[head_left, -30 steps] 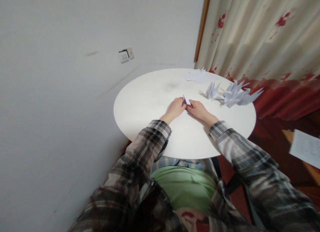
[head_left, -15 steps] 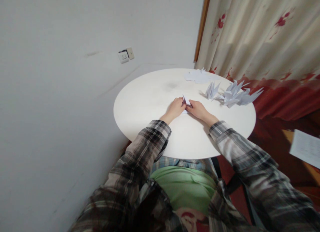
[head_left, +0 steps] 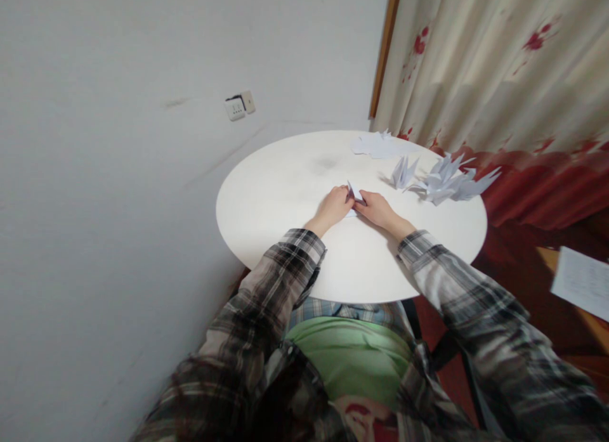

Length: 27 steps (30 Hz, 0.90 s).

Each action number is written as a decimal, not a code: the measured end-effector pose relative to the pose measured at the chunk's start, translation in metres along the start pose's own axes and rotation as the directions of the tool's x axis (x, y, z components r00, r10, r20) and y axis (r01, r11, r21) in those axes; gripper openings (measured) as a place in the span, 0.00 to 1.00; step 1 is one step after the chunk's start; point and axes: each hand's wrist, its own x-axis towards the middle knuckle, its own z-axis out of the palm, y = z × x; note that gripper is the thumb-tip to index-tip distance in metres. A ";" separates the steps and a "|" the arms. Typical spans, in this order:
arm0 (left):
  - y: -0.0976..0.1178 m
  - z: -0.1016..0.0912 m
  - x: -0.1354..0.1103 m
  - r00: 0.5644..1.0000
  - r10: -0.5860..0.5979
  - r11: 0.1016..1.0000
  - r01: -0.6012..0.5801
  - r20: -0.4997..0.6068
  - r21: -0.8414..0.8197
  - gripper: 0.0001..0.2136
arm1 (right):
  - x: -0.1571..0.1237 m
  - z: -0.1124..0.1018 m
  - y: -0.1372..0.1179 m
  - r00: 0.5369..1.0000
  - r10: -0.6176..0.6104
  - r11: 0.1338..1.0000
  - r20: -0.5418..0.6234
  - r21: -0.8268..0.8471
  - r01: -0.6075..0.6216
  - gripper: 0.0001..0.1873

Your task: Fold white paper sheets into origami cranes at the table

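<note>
While left grip (head_left: 335,204) faces right grip (head_left: 377,208), paper (head_left: 356,193) between.

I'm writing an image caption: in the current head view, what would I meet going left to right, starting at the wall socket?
Wall socket, left hand, folded paper, right hand, lone origami crane, origami crane cluster, loose paper sheet.

Folded paper (head_left: 355,192) held in two hands at a round white bench (head_left: 271,201).
The left-hand grip (head_left: 335,203) and right-hand grip (head_left: 378,208) pinch it from either side, close together; to their right sit a paper bird (head_left: 403,174) and a cluster of paper birds (head_left: 442,183), with flat sheets (head_left: 373,146) at the far edge, near a cream-and-red curtain (head_left: 476,68).
</note>
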 end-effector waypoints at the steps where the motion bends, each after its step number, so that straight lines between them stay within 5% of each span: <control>1: 0.000 0.000 0.000 1.000 0.000 1.000 0.000 0.000 0.001 0.10 | 0.000 0.000 0.000 1.000 0.000 1.000 0.001 -0.001 0.000 0.11; 27: 0.004 0.000 -0.003 0.999 0.015 0.996 -0.018 0.037 0.089 0.11 | -0.004 0.002 -0.003 0.999 0.028 1.000 -0.021 0.013 -0.028 0.12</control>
